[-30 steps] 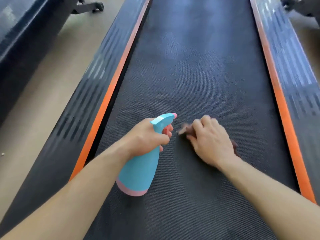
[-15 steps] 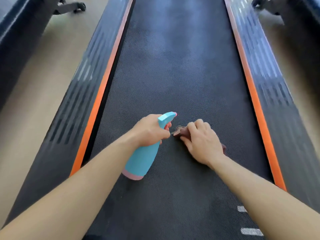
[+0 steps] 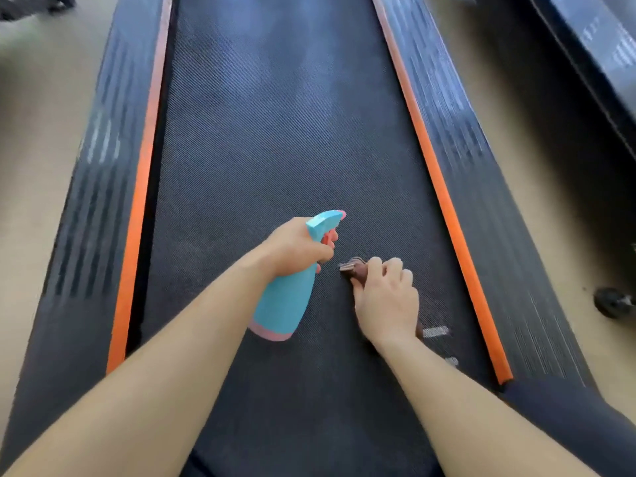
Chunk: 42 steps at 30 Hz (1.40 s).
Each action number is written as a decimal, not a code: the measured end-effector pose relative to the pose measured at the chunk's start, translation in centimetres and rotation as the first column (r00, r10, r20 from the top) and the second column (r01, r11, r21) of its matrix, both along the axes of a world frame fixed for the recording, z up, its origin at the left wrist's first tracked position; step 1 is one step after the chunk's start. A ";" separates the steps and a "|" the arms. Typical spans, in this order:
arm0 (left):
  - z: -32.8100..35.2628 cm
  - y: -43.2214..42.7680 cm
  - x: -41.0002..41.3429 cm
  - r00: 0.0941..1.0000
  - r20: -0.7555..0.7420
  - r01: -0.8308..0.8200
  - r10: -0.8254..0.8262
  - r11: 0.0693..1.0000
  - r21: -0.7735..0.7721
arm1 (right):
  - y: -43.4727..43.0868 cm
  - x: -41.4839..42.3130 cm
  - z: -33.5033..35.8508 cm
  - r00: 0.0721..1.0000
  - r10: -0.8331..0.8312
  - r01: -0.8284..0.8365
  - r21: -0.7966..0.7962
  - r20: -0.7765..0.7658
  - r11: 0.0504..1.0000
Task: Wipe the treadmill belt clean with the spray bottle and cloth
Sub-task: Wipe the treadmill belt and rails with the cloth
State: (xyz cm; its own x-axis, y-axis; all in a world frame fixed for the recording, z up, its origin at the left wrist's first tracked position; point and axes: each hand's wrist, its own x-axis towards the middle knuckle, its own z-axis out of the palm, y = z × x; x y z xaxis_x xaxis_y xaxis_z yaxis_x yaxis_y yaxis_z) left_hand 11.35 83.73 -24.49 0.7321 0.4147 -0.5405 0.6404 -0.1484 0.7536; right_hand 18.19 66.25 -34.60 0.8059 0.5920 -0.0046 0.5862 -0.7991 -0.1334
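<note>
Wiping under way: right hand (image 3: 387, 301) presses the brown cloth (image 3: 356, 270) onto the treadmill belt (image 3: 275, 132), mid-belt near end; left hand (image 3: 292, 247) grasps the spray bottle (image 3: 285, 301) just left. Advise overlapping strokes, firm even pressure, spraying ahead of cloth

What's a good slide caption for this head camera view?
Left hand grips a blue spray bottle while the right hand holds a brown cloth against the treadmill belt.

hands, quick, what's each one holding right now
Left hand: closed round the spray bottle.
Right hand: closed on the cloth, pressing it to the belt.
</note>
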 end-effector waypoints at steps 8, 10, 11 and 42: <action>-0.5 -0.9 1.6 0.994 -0.034 0.111 -0.107 0.983 0.149 | 0.6 0.6 -0.9 0.994 -0.003 -0.003 0.057 0.107 0.998; -0.5 -0.7 1.9 0.993 -0.045 0.112 -0.105 0.974 0.195 | 0.9 0.8 -1.0 0.995 -0.023 0.015 0.080 0.101 0.997; -0.5 -0.5 2.0 0.994 -0.051 0.104 -0.096 0.976 0.193 | 0.9 0.8 -1.1 0.994 -0.027 0.018 0.087 0.102 0.996; -1.3 3.4 0.1 0.999 -0.032 0.009 -0.005 0.990 0.138 | 5.6 14.5 -0.3 0.820 0.568 -0.565 -0.060 0.067 0.823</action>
